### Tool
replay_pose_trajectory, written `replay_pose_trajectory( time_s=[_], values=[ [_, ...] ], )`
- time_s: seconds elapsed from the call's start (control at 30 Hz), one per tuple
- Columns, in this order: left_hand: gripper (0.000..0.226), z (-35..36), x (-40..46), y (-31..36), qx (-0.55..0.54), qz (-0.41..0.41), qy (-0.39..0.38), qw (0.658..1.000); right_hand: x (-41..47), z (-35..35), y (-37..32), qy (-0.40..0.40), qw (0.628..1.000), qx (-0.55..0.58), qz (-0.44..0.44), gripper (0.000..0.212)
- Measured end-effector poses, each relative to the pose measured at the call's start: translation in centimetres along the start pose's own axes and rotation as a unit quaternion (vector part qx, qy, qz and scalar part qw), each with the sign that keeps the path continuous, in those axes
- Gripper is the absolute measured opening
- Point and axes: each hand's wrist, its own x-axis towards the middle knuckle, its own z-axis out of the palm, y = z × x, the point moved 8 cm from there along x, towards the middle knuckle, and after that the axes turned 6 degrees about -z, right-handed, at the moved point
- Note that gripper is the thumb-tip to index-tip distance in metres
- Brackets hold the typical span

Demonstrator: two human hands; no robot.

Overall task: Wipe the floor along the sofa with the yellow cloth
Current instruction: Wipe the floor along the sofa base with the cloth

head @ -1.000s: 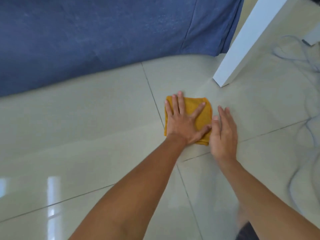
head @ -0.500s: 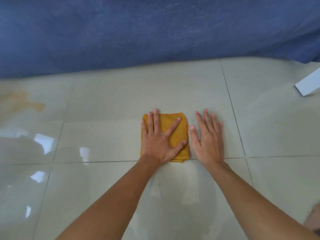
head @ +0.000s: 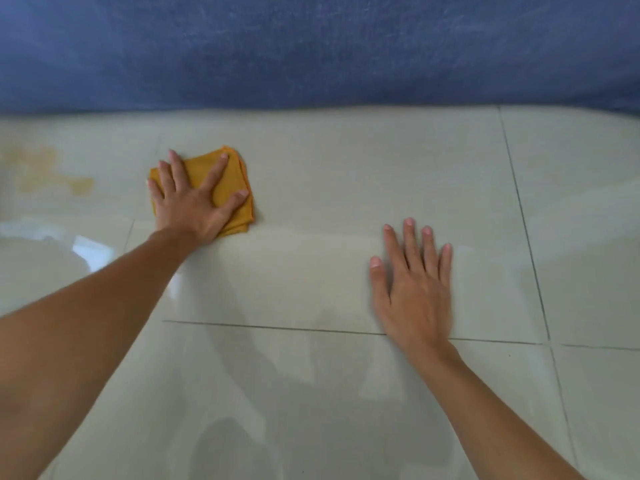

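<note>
**Listener:** Where are the hands right now?

**Onlooker:** Both are down on the pale tiled floor [head: 329, 209], which is glossy and throws back reflections. The left hand [head: 194, 202] is stretched far forward and out to the left, the bare forearm running in a long diagonal from the lower left corner. Its palm lies flat on the yellow cloth [head: 232, 188], fingers spread wide apart and pressing down on it, not curled around it.

**Listener:** And the cloth itself?

**Onlooker:** It is folded into a rough square, several layers showing at the near right corner. It lies on the floor under that left hand, near the foot of the blue sofa [head: 311, 46], whose fabric fills the whole top of the view. A strip of bare tile separates cloth and sofa. Just to the left of the cloth, apart from it, there is a brownish-yellow stain [head: 48, 168] on the tile.

**Listener:** What about the other hand?

**Onlooker:** The right hand [head: 414, 292] is well apart from the cloth, nearer to the person and off to the right. It rests palm down on bare tile, fingers straight and slightly apart, the thumb held out to the side. It holds nothing. Its wrist sits across a dark grout line [head: 277, 328], and the forearm runs back to the lower right corner. The hand's edges look slightly blurred.
</note>
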Motion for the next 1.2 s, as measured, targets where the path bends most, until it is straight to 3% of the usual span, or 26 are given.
replay_pose_trajectory(
  time_s=[0.2, 0.4, 0.57, 0.73, 0.97, 1.07, 1.2],
  values=[
    [0.082, -0.1, 4.4, 7.6, -0.012, 0.011, -0.010, 1.000, 0.1, -0.2, 0.1, 0.020, 0.999, 0.031, -0.004, 0.060],
    [0.084, 0.2, 2.6, 19.7, -0.011, 0.072, -0.007, 0.997, -0.1, -2.2, 2.3, 0.107, 0.982, 0.155, -0.004, 0.056],
    [0.084, 0.6, -0.6, 30.8, -0.007, 0.138, -0.008, 0.990, 0.4, -5.5, 14.2, 0.152, 0.978, 0.101, 0.101, 0.058],
    [0.085, 1.1, -4.5, 42.3, 0.002, 0.206, -0.007, 0.979, -3.0, -6.9, 27.7, 0.134, 0.960, 0.036, 0.243, 0.060],
    [0.086, 2.2, -12.4, 57.0, 0.015, 0.314, -0.005, 0.949, -4.8, -8.9, 30.8, 0.212, 0.936, 0.091, 0.267, 0.057],
    [0.084, 2.8, -16.6, 58.5, 0.020, 0.356, -0.014, 0.934, -5.4, -9.7, 32.1, 0.239, 0.915, 0.129, 0.299, 0.056],
    [0.082, 3.1, -21.6, 55.3, 0.016, 0.393, -0.022, 0.919, -7.6, -9.8, 33.4, 0.218, 0.910, 0.127, 0.330, 0.055]
  ],
)
